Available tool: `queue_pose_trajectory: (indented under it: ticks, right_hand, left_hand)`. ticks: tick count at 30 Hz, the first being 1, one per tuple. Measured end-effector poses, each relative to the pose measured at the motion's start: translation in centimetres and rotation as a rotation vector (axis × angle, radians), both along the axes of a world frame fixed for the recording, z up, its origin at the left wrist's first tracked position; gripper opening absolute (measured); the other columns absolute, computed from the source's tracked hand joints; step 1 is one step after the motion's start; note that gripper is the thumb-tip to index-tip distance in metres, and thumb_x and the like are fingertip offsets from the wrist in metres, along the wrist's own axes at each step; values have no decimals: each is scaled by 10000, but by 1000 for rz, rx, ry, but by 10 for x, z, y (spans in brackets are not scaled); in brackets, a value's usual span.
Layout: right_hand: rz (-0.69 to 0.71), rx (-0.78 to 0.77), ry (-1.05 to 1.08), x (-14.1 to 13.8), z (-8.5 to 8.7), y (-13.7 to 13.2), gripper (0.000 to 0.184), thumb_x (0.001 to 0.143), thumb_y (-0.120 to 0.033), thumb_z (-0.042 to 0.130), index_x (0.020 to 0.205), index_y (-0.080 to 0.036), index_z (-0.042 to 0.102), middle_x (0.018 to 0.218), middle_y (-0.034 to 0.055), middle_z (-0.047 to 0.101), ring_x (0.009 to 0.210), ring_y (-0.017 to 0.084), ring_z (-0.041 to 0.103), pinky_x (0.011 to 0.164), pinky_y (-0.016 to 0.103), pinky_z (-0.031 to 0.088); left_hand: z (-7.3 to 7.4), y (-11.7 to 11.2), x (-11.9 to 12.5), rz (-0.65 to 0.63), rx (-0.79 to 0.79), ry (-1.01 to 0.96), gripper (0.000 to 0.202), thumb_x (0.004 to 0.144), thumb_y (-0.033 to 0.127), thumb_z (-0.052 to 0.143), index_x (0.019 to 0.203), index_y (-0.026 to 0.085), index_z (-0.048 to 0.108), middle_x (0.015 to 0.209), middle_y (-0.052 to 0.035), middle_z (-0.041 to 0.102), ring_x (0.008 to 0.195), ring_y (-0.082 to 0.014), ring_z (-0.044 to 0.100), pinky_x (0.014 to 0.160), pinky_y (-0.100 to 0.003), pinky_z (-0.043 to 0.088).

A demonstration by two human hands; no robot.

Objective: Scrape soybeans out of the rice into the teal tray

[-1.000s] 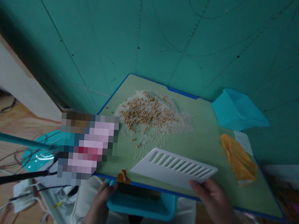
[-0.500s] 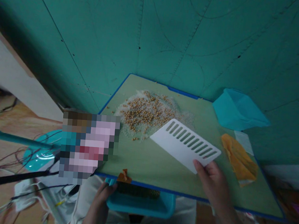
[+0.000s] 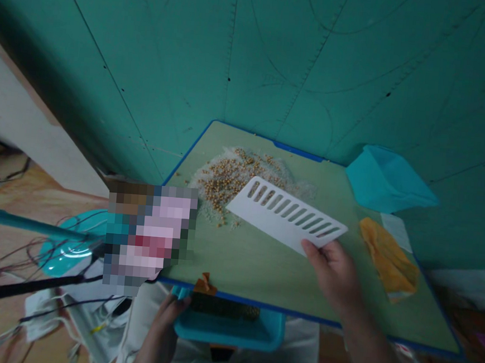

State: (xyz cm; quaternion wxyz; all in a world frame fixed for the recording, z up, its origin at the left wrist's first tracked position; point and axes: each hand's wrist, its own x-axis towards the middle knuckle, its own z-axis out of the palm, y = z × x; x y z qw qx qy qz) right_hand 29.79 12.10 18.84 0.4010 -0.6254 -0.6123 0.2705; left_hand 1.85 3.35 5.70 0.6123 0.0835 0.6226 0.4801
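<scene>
My right hand (image 3: 338, 273) is closed on the near right end of a white slotted scraper (image 3: 270, 224), thumb on top. The scraper tilts over the near right part of a heap of tan beans (image 3: 221, 185) mixed with small whitish grains (image 3: 304, 191); whether it touches them I cannot tell. My left hand (image 3: 163, 326) grips the left end of a teal tray (image 3: 228, 337) at my lap, just under the board's near edge. Greenish-brown grains (image 3: 232, 308) lie inside the tray, partly hidden by the board.
The heap lies on a pale green board (image 3: 252, 266) with a blue edge, against a green wall (image 3: 186, 43). At right are a teal open container (image 3: 387, 179) and an orange cloth-like piece (image 3: 387, 260). A pixelated object (image 3: 154, 230) covers the left edge. Cables lie on the floor at left.
My right hand has carried the scraper left and away from me, so its far end now overlaps the beans. My left hand and the tray stay where they were.
</scene>
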Motion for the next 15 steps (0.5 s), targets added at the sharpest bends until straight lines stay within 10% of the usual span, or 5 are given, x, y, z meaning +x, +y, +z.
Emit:
queue_pose_trajectory:
  ticks: [7,15]
  right_hand:
    - [185,12,145,-18,9,65,250,765,-368,618,948,-200,642,962,75,721,900,227,660,812,379,510]
    - [282,-70,330,-36,-8,94,261,704,-329,651,929,-198,628,956,85,711,877,227,660,813,413,513]
  left_hand:
    - [-18,7,-24,-23,-37,91,229,313,248,748,391,295,538,347,7,564,715,-392,641,563,-399,513]
    - [-6,-12,-8,57,-1,82,287,445,427,706,674,254,701,590,-38,707,889,-414,632,730,-455,511]
